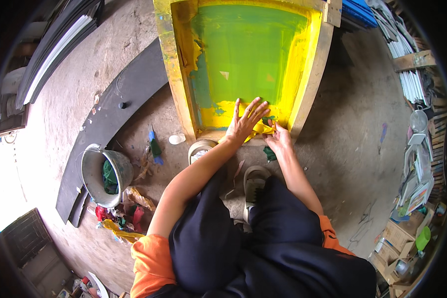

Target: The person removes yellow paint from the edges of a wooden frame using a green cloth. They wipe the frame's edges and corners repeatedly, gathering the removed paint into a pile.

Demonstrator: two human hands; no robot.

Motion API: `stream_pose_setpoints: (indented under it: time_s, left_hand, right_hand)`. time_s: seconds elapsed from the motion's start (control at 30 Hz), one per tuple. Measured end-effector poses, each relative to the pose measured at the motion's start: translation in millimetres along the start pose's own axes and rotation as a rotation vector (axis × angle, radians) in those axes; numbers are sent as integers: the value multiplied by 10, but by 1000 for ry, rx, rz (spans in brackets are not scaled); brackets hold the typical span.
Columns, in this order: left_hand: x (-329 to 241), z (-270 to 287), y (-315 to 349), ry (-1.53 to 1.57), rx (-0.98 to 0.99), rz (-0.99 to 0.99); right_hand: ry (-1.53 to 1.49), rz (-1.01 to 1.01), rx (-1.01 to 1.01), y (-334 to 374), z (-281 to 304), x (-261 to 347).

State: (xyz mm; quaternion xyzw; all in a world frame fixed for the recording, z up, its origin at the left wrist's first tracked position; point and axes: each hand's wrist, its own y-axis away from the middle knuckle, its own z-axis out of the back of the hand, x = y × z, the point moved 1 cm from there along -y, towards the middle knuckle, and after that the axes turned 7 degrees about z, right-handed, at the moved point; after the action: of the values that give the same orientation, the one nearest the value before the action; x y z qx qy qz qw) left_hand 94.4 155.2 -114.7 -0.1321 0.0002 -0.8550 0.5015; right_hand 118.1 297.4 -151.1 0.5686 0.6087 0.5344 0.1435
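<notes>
A wooden screen-printing frame (307, 69) stands in front of me, its mesh (248, 54) green and bordered by yellow along the inner edges. My left hand (244, 124) lies with fingers spread over the near yellow border. To its right, my right hand (281, 140) pinches a crumpled yellow strip (261, 130) at the near right corner; whether it is tape or cloth is unclear. A dark green scrap (269, 120) shows beside the right fingertips, and a second green scrap (269, 153) is by the right wrist.
On the left, a grey bucket (119, 166) holds dark green cloth, with a long black board (126, 94) behind it. Crumpled coloured scraps (119, 229) lie near the bucket. Stacked sheets and boxes (400, 236) line the right side. My shoes (253, 186) are close to the frame.
</notes>
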Motion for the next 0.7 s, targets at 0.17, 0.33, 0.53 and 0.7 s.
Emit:
stream_pose_setpoints:
  time_s: [0.17,0.33,0.53,0.7]
  left_hand:
    - [-20,-29,19,18,-25,41]
    - [-10,12,-10,-5,-19,-8]
    - [40,127,-7,279,70,-53]
    - [44,84,-16,401,-89,-94]
  right_hand:
    - [-133,-40,214,248,20,72]
    - [-140,74,186,387,97,159]
    - [-69,19,120,402,591,393]
    - [386,310,228,341,332,307]
